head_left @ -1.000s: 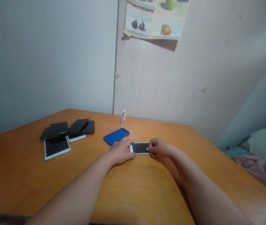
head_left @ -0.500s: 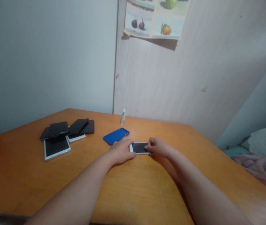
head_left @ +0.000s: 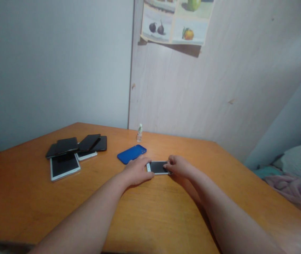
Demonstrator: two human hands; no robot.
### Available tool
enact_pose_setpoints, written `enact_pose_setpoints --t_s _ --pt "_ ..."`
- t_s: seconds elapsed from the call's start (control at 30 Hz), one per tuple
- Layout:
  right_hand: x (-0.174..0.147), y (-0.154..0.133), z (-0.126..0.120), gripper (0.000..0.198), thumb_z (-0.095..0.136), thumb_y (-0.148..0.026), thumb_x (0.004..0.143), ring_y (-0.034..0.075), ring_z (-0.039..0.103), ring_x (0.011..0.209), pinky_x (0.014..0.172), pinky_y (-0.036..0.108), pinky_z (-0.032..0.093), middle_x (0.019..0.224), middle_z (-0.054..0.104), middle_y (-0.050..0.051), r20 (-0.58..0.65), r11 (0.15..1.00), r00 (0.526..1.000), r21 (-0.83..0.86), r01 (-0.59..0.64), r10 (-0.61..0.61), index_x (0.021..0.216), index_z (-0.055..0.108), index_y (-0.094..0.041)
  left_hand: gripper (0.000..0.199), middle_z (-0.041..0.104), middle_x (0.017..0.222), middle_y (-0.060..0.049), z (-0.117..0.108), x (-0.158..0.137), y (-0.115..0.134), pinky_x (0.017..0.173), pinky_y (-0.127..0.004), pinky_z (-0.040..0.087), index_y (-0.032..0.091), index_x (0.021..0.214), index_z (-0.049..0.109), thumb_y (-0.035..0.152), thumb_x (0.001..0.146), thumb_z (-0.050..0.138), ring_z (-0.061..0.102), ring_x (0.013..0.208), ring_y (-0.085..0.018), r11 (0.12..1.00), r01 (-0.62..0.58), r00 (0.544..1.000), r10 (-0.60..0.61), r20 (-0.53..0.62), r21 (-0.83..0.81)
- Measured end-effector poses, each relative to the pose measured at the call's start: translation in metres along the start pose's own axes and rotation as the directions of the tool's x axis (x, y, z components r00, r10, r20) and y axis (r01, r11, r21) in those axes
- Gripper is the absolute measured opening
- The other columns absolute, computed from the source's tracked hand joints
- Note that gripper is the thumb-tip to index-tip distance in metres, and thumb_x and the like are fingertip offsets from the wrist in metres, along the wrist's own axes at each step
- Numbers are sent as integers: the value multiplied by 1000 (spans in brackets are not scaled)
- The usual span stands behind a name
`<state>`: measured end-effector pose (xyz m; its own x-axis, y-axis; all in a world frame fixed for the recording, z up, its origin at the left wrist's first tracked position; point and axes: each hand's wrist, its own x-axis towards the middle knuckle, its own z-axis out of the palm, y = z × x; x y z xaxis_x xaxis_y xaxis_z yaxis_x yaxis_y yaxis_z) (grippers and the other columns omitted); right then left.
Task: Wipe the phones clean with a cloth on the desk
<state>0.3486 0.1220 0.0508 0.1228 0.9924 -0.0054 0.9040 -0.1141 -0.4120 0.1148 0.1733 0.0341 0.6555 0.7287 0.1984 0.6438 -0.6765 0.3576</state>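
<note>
A white smartphone [head_left: 158, 167] with a dark screen lies flat and sideways on the wooden table. My left hand [head_left: 138, 170] grips its left end, with the thumb at the near edge and the fingers at the far edge. Over the right end of the phone, my right hand [head_left: 176, 165] is closed in a pinch, its fingertips touching the screen's edge. What those fingers hold, if anything, is too small to make out. Just behind my left hand lies a blue phone case [head_left: 131, 154].
A small clear bottle [head_left: 139, 134] stands toward the back of the wooden table [head_left: 150, 211]. To the left, a white tablet [head_left: 65, 166] lies beside several overlapping dark devices [head_left: 89, 143]. Bedding [head_left: 299, 169] shows beyond the right edge. A fruit poster [head_left: 177, 23] hangs on the wall.
Hardly anything differs. Both hands stay at the phone's two ends, with only a very slight shift of the right fingers; the camera view has moved a touch.
</note>
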Motion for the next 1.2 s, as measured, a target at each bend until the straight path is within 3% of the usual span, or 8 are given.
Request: enact_pose_setpoints --t_s 0.13,0.3,0.4,0.53,0.7,0.87,1.03,1.2 --pt "-1 4 0 19 67 -29 81 10 49 57 54 22 31 62 60 -4 92 994 994 105 41 -51 71 55 -19 53 60 127 -4 -2 -1 1 92 -34 50 29 124 61 53 77 64 62 111 -27 1000 1 1000 -1 1 0" --pt "3 7 4 21 68 -32 81 11 49 59 53 22 29 62 59 -2 -78 998 997 64 -10 15 69 56 -20 51 61 124 -5 -4 -1 4 92 -35 50 29 122 62 53 77 64 63 109 -27 1000 10 1000 -10 8 -2" --pt "4 4 4 23 64 -35 83 11 49 56 52 22 31 60 57 -3 -109 964 992 263 -29 59 69 53 -20 50 61 122 -5 -5 -2 5 91 -36 50 29 120 62 53 77 63 63 109 -27 1000 12 1000 -12 9 6" --pt "0 -2 3 29 60 -43 85 10 43 51 50 22 32 56 50 -6 -26 870 1000 494 1 14 70 50 -21 48 62 123 -4 -5 -2 5 90 -36 50 30 120 62 53 77 63 62 110 -27 1000 -3 1000 3 3 9" --pt "2 1 7 18 63 -29 83 11 50 59 55 22 33 63 58 -2 -108 966 993 256 -24 53 71 54 -19 47 62 123 -3 -5 -2 6 87 -36 50 31 118 63 53 77 63 63 108 -27 1000 9 1000 -9 -4 5" --pt "6 4 6 8 64 -23 84 14 54 70 60 23 33 76 65 2 -236 999 971 2 -42 41 79 59 -19 46 62 123 -4 -5 -2 7 89 -36 50 30 116 64 52 76 64 63 110 -28 1000 15 1000 -15 -6 -16" --pt "-10 -22 9 14 58 -27 90 16 55 79 66 25 35 91 64 7 -157 974 982 -216 67 -103 83 65 -17 45 62 124 -4 -5 -2 7 89 -38 50 30 115 64 51 75 65 63 109 -29 1000 12 1000 -12 -10 -25" --pt "-29 -47 21 18 51 -24 92 14 56 78 66 24 36 92 63 5 -32 934 952 -207 290 -303 86 68 -19 41 63 119 -3 -6 -3 9 88 -36 49 31 114 64 51 78 64 64 107 -28 999 22 1000 -21 16 -30"
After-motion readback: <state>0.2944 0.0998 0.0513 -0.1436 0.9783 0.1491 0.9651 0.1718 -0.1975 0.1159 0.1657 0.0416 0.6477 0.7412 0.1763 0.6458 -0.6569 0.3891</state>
